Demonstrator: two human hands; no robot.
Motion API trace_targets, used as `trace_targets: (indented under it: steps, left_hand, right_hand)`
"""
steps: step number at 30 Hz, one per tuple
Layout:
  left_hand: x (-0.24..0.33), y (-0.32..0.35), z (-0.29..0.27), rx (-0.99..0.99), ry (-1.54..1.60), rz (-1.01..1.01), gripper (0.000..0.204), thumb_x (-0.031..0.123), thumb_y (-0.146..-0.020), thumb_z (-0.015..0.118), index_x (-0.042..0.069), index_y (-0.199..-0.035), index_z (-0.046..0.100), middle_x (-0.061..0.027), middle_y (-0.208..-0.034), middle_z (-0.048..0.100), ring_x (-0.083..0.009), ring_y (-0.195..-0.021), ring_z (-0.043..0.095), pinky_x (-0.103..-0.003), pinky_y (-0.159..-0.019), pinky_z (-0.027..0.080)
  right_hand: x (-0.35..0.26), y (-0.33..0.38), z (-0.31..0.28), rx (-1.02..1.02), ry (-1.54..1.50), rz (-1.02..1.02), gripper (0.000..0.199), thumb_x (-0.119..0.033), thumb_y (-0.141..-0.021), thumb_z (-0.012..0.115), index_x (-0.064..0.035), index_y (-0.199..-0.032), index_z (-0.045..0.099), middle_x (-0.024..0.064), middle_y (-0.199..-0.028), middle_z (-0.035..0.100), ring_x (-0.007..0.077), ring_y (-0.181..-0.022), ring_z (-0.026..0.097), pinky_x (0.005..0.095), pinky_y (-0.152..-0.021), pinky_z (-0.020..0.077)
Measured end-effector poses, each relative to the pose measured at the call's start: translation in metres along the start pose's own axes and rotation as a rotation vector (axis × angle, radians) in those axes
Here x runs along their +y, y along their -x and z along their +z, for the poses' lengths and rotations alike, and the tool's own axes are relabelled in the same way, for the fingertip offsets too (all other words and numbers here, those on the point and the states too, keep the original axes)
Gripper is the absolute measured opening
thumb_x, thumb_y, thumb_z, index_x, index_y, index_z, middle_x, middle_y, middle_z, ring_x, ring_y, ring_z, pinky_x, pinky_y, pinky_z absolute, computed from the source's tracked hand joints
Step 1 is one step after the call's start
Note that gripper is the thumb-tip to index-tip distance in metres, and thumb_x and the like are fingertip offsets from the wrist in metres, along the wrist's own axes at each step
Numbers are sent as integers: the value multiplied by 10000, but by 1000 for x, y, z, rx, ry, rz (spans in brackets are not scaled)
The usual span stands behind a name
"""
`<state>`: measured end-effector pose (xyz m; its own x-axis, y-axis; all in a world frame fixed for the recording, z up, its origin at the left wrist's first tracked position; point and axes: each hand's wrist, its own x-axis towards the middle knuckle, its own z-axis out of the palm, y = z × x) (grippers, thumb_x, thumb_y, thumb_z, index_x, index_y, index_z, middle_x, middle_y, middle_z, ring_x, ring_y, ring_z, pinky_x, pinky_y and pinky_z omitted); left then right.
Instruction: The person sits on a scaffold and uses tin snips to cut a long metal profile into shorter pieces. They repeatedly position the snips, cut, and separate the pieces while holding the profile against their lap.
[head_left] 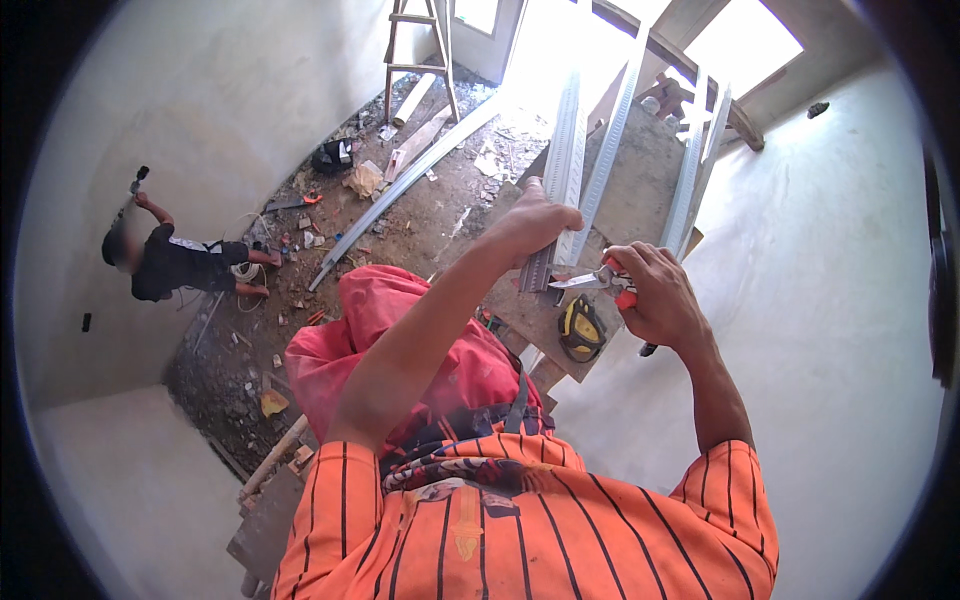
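My left hand (538,218) is closed around a long perforated metal profile (569,150) near its close end. Beyond the hand, the profile stretches away toward the bright opening. In my right hand (662,300) is a pair of tin snips (580,282) with red handles, gripped by the fingers. Their blades point left, right beside the profile's end; whether they touch the metal I cannot tell. A yellow and black tape measure (581,330) lies on the wooden board (535,316) just below the snips.
More metal profiles (612,135) lie lengthwise on the work platform (640,195). Another strip (385,200) rests on the debris-strewn floor (410,235). A wooden ladder (418,68) stands at the back. On the left, a person in dark clothes (185,262) works at the wall.
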<state>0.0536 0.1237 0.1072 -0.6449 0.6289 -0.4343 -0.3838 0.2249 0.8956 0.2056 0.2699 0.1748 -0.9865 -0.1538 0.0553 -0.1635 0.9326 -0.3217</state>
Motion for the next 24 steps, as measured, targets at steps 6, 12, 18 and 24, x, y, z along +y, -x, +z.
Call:
trace_targets:
  steps: [6, 12, 18, 24]
  left_hand:
    - [-11, -9, -4, -19, 7, 43, 704, 165, -669, 662, -92, -1200, 277, -246, -1043, 518, -301, -961, 563, -379, -826, 459]
    - [-1, 0, -3, 8, -52, -9, 722, 165, -673, 662, -84, -1211, 250, -255, -1056, 508, -310, -967, 560, -387, -822, 469]
    - [6, 7, -2, 16, -66, -27, 727, 153, -673, 661, -82, -1210, 231, -265, -1064, 503, -312, -958, 566, -384, -796, 484]
    - [8, 7, -2, 18, -111, -15, 743, 155, -673, 660, -85, -1222, 222, -266, -1062, 506, -319, -948, 573, -388, -793, 486]
  right_hand:
    - [0, -3, 2, -21, -9, -4, 514, -38, -592, 658, -100, -1081, 513, 83, -921, 572, 289, -940, 565, 399, -861, 409]
    - [-2, -5, 2, -18, -6, -30, 543, -43, -584, 669, -95, -1099, 507, 86, -945, 578, 289, -957, 565, 397, -873, 406]
    - [-2, -6, 2, -35, 12, -23, 555, -42, -571, 667, -87, -1102, 514, 85, -967, 584, 287, -974, 565, 394, -885, 403]
    - [-1, -5, 1, -74, -3, -15, 536, -49, -595, 666, -82, -1108, 516, 89, -986, 582, 284, -995, 560, 396, -889, 402]
